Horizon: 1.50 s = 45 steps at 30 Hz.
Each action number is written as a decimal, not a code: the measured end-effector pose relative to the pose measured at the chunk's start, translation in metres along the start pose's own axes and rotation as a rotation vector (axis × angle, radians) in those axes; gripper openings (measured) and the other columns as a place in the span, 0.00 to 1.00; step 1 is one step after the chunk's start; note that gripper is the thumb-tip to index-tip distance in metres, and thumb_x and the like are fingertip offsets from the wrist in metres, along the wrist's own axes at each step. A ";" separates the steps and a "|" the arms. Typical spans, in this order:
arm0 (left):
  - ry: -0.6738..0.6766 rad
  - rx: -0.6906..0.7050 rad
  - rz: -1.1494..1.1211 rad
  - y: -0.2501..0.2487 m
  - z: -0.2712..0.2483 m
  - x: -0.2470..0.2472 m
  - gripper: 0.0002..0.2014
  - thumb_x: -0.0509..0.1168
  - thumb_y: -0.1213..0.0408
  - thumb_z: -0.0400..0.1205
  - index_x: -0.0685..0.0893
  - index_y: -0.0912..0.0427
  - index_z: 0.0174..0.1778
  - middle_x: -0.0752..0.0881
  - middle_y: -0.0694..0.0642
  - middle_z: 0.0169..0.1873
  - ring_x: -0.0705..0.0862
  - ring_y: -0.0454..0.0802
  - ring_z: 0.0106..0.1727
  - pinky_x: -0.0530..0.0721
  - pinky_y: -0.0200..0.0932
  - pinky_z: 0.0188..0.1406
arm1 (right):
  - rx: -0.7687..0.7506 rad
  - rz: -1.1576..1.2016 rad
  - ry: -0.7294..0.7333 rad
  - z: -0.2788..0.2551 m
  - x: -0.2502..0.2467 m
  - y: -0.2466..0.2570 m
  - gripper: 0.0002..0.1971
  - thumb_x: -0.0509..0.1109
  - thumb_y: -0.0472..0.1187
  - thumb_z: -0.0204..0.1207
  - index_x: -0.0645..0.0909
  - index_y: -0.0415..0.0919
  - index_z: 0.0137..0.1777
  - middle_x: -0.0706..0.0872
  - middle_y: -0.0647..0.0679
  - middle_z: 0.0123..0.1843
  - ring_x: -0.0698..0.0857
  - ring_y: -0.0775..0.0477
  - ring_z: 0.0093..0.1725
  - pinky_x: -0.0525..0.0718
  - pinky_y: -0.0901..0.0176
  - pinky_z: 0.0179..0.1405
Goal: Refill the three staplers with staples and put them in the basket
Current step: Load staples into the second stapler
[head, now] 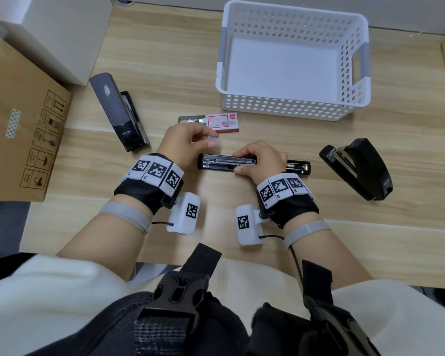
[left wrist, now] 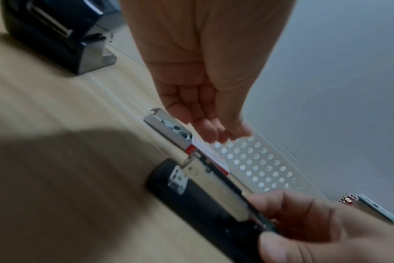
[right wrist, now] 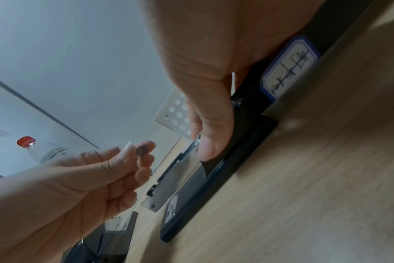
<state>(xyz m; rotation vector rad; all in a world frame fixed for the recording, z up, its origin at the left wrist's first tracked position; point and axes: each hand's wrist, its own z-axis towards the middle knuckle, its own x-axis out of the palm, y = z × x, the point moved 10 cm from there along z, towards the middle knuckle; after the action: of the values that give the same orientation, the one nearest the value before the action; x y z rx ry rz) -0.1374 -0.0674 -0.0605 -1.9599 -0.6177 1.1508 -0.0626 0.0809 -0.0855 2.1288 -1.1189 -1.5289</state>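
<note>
Under the right hand (head: 261,160), the opened stapler (head: 226,161) shows shiny metal in matt black plastic; beyond both hands, a smooth white perforated plastic basket (head: 288,107); pale matt wood-grain table (head: 165,73); left, brown cardboard box (head: 16,124).

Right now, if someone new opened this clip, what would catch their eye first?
Most likely the two hands mid-table: the right hand grips an opened black stapler lying flat with its metal channel exposed, while the left hand pinches a small strip of staples just above it. Next, the big white perforated basket at the far right, nothing in it, and the red-and-white staple box slid open in front of it.
</note>
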 end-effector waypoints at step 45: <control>0.071 0.171 0.294 0.010 -0.017 0.011 0.11 0.75 0.59 0.69 0.90 0.53 0.46 0.85 0.49 0.56 0.75 0.50 0.61 0.67 0.36 0.59 | -0.016 -0.014 -0.027 -0.001 -0.002 0.002 0.13 0.78 0.45 0.63 0.84 0.56 0.48 0.84 0.57 0.53 0.79 0.55 0.58 0.57 0.59 0.55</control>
<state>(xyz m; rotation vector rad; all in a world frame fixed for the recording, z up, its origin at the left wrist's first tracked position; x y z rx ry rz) -0.1168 -0.0719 -0.0690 -1.9764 -0.1898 1.2585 -0.0624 0.0810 -0.0826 2.1160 -1.0984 -1.5718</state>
